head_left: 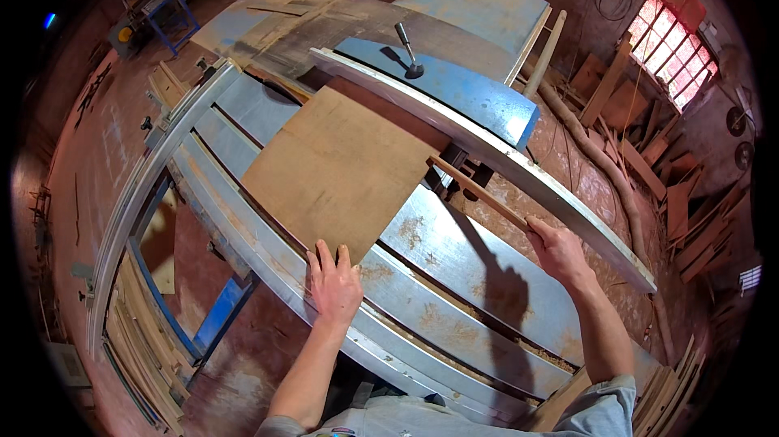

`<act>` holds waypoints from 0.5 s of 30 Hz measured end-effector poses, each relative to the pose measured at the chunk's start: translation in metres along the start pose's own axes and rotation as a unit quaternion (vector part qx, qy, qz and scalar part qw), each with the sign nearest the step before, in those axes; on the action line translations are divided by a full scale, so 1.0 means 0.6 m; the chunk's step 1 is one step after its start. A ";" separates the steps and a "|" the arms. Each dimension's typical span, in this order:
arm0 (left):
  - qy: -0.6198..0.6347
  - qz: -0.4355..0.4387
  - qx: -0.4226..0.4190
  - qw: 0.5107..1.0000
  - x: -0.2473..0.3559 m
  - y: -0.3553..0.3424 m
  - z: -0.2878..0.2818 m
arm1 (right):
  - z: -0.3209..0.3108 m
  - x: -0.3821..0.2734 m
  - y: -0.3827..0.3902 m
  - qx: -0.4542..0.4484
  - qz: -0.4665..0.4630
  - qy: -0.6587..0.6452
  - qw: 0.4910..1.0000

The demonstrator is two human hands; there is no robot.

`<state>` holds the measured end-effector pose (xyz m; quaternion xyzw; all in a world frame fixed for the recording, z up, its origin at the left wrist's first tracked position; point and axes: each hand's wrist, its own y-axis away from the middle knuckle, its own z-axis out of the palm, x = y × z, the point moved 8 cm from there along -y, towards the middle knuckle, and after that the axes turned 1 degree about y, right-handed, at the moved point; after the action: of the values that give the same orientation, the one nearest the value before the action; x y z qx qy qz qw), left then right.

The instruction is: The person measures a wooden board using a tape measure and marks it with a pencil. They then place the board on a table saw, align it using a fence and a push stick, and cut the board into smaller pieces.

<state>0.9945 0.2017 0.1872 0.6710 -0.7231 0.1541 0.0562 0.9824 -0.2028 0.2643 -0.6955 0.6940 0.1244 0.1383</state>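
Observation:
A large square brown wooden board [341,165] lies flat on the metal table of a table saw [454,250]. Its far right side runs close to the long pale rip fence [487,141]. My left hand [335,287] rests at the board's near corner, fingers stretched out over its edge. In my right hand [557,250] is a thin wooden stick [479,191], gripped at its near end. The stick's far tip meets the board's right corner. I cannot make out the saw blade.
Behind the fence is a blue plate with a black-handled lever [408,51]. Wooden strips [142,331] are stacked at the lower left. Scrap boards [673,202] lean along the right wall beneath a barred window [672,51]. A thick hose [592,153] runs along the right.

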 end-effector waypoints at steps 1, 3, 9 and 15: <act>-0.001 0.001 0.004 1.000 0.001 -0.002 0.001 | -0.001 0.000 -0.001 0.000 -0.003 0.005 1.000; -0.003 0.002 0.008 1.000 0.002 -0.005 0.000 | 0.000 0.000 -0.005 -0.002 -0.007 0.010 1.000; 0.008 0.005 0.020 1.000 -0.005 -0.011 -0.007 | 0.000 -0.008 -0.011 0.004 -0.008 0.004 1.000; -0.007 0.017 0.015 1.000 -0.013 -0.021 -0.004 | 0.009 -0.010 -0.019 -0.006 -0.001 0.013 1.000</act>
<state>1.0073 0.2091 0.1889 0.6605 -0.7322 0.1613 0.0389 0.9937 -0.1953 0.2617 -0.6989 0.6941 0.1191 0.1250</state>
